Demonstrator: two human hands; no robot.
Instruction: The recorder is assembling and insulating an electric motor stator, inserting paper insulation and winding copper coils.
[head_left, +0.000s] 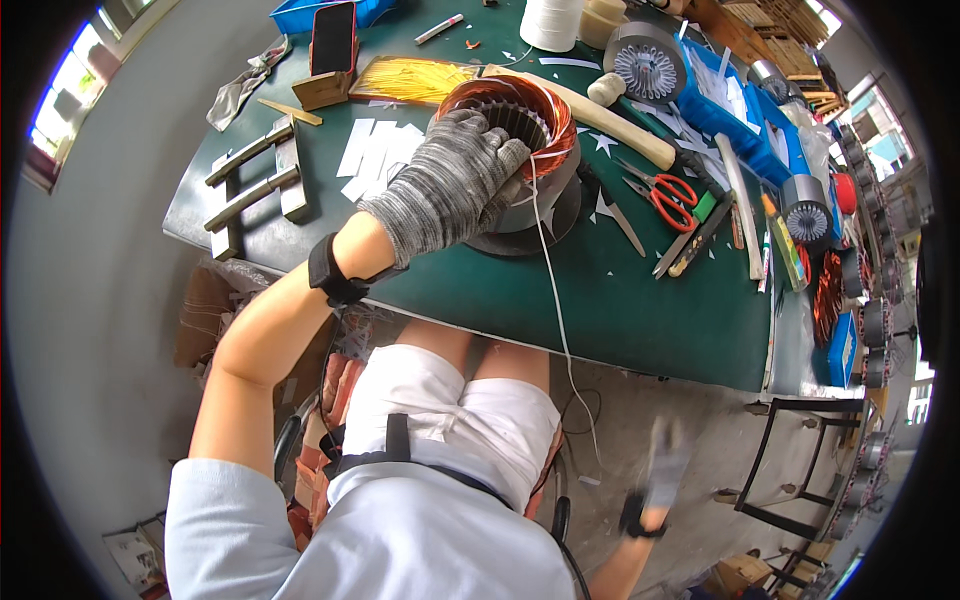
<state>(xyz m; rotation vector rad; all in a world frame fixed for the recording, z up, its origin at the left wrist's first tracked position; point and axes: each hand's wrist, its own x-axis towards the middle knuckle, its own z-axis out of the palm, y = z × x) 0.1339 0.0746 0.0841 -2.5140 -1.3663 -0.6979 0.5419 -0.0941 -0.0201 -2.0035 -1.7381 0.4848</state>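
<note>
A gloved left hand (455,185) rests on a motor stator (520,150) standing on the green worktop (640,300), its fingers (500,150) curled over the copper winding at the rim. A white cord (553,300) runs from just beside those fingers, off the worktop edge, down toward the right hand (662,475), held low and well apart; blur hides whether its fingers grip the cord. Red-handled scissors (665,190) lie to the right of the stator.

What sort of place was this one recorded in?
Most likely a motor-winding workshop: a stator with copper windings sits under the left hand on a green workbench, with more stators and red-handled scissors nearby.
</note>
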